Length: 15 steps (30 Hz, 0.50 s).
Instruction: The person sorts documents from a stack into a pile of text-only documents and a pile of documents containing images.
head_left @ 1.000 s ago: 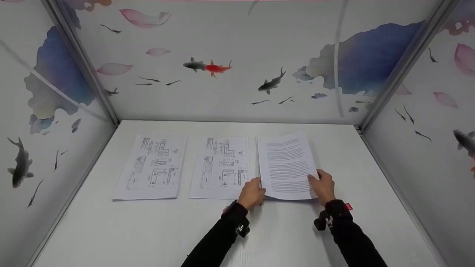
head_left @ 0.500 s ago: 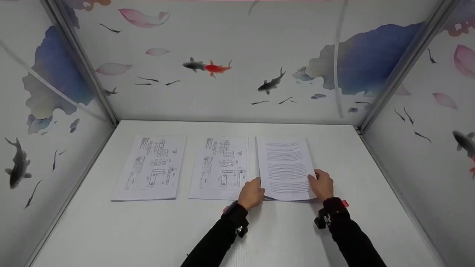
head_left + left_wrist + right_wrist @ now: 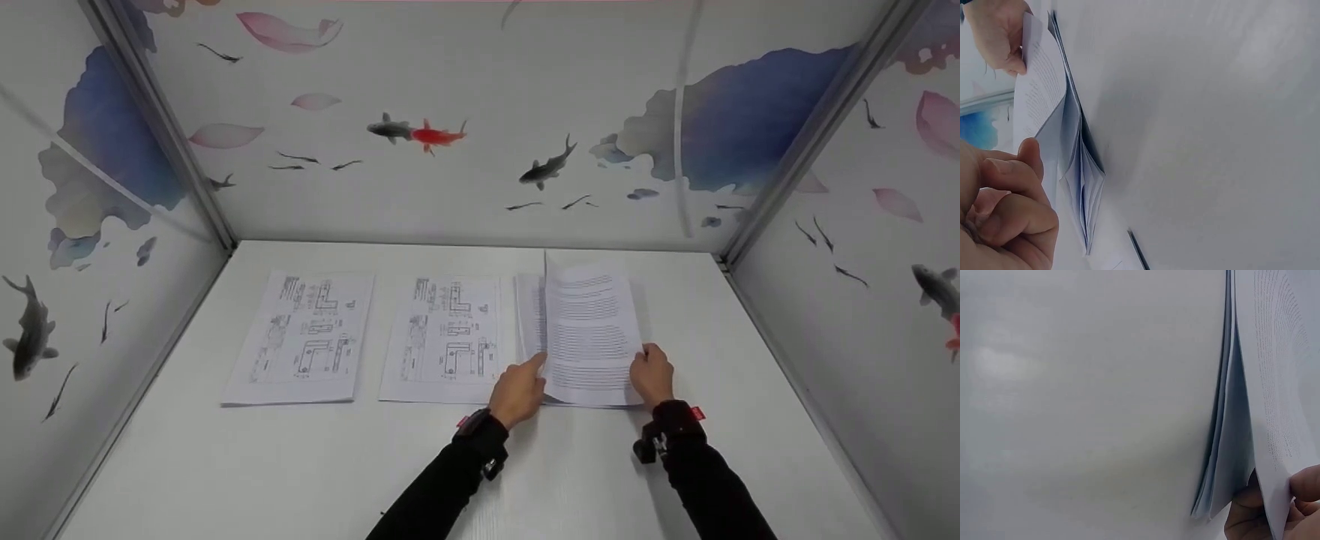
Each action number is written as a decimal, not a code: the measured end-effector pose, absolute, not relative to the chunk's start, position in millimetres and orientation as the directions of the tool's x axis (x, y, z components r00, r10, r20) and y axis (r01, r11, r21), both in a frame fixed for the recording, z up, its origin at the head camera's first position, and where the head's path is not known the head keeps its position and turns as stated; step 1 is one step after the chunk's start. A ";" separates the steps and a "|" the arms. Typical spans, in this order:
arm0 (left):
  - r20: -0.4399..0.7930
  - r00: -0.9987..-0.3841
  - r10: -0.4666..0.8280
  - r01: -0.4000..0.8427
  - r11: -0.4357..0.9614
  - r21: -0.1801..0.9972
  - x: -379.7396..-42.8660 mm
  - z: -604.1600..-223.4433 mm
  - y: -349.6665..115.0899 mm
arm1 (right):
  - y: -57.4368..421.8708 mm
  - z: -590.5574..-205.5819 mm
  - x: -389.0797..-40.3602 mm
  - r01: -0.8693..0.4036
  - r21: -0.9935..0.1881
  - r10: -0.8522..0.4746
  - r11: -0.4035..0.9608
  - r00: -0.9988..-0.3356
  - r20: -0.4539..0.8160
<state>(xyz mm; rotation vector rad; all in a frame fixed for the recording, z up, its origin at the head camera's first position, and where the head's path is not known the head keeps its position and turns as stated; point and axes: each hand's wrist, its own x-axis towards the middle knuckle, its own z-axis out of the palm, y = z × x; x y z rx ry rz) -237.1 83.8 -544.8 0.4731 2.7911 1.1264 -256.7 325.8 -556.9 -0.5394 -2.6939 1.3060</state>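
A printed sheet (image 3: 589,330) of text is raised and bowed above a stack of papers (image 3: 531,311) at the right of the row. My right hand (image 3: 652,375) pinches its right edge, with the thumb in front and fingers behind in the right wrist view. At the sheet's left edge, my left hand (image 3: 517,391) pinches it between thumb and curled index finger (image 3: 1030,151). Below the lifted sheet, loose page edges (image 3: 1085,191) of the stack fan apart. Part of the stack is hidden by the sheet.
Two other paper stacks with technical drawings lie to the left: a middle stack (image 3: 442,337), close to my left hand, and a left stack (image 3: 300,337). All rest on a white table (image 3: 300,472) walled by fish-patterned panels (image 3: 450,195).
My left hand has shifted slightly right and up, and the sheet's left edge has lifted and moved right, uncovering text on the page below. My right hand keeps its place at the right edge.
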 end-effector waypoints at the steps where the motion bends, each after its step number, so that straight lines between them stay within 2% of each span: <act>1: 0.029 -0.947 0.320 0.250 0.676 0.693 -237.3 -545.4 82.9 | 325.2 -556.6 -257.0 0.266 -0.773 0.354 0.576 -0.934 -0.058; 15: 0.011 -0.944 0.330 0.248 0.687 0.683 -244.2 -555.9 68.5 | 326.6 -562.8 -256.4 0.166 -0.706 0.289 0.689 -0.955 0.058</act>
